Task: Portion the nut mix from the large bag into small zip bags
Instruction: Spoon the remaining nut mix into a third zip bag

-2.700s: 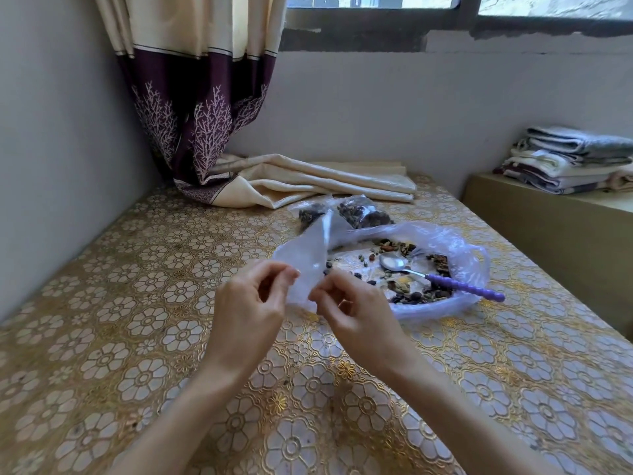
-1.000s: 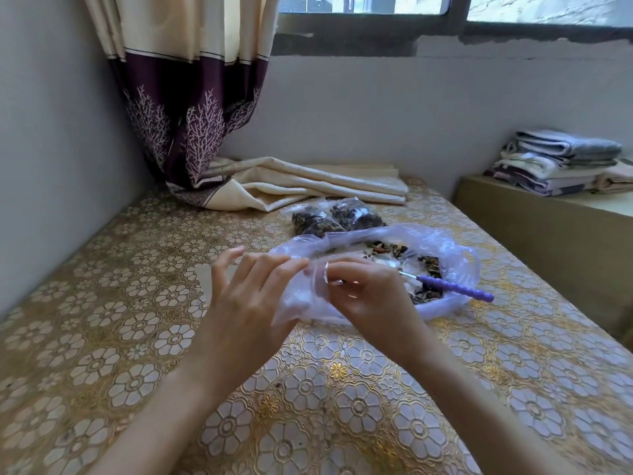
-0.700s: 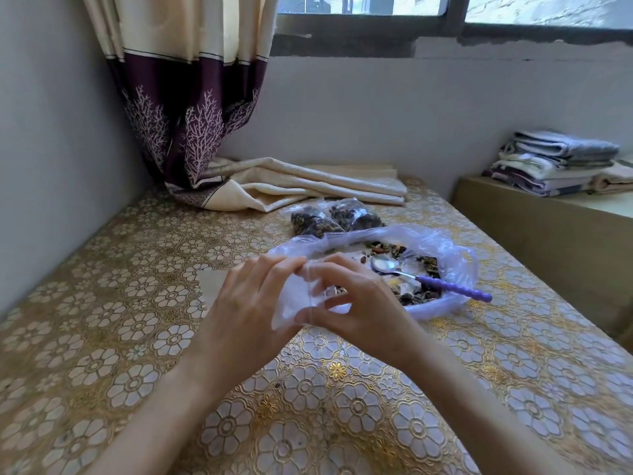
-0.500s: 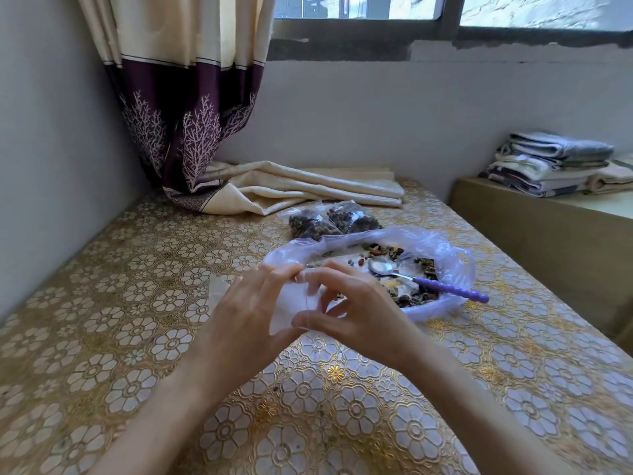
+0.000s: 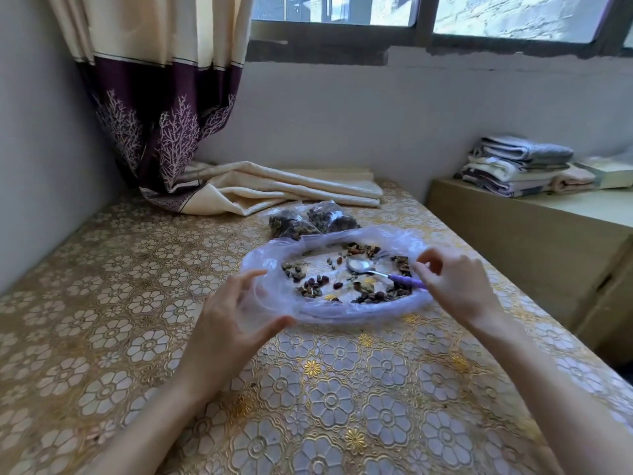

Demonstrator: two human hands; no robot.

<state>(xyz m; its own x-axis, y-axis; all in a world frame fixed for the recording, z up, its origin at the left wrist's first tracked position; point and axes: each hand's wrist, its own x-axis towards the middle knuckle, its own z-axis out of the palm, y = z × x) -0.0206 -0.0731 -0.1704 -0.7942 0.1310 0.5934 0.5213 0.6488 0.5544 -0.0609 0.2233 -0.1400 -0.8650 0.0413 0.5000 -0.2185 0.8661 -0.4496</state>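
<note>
Gold floral embossed cloth covers the table (image 5: 144,303), and both forearms come in from the bottom edge, cut off below the elbow. The left hand (image 5: 233,323) holds a small clear zip bag (image 5: 263,303) between thumb and curled fingers. The film is so thin and see-through that its outline is hard to follow against the large bag behind it, and I cannot tell whether its mouth is open. The right hand (image 5: 455,286) has its fingers half curled at the purple handle of the spoon (image 5: 376,270). The fingers cover the handle's end, so whether they actually grip it cannot be told.

The large bag (image 5: 342,313) lies flattened and wide open just beyond the hands, with the nut mix (image 5: 315,286) scattered thinly across its floor and the spoon's metal bowl resting among the pieces. Just behind it sit two filled small bags (image 5: 311,221), side by side and touching. Farther back a cream and purple curtain (image 5: 164,97) pools on the table. Folded towels (image 5: 513,162) are stacked on a side cabinet (image 5: 531,241) at right. No brand, label or writing is legible anywhere.
</note>
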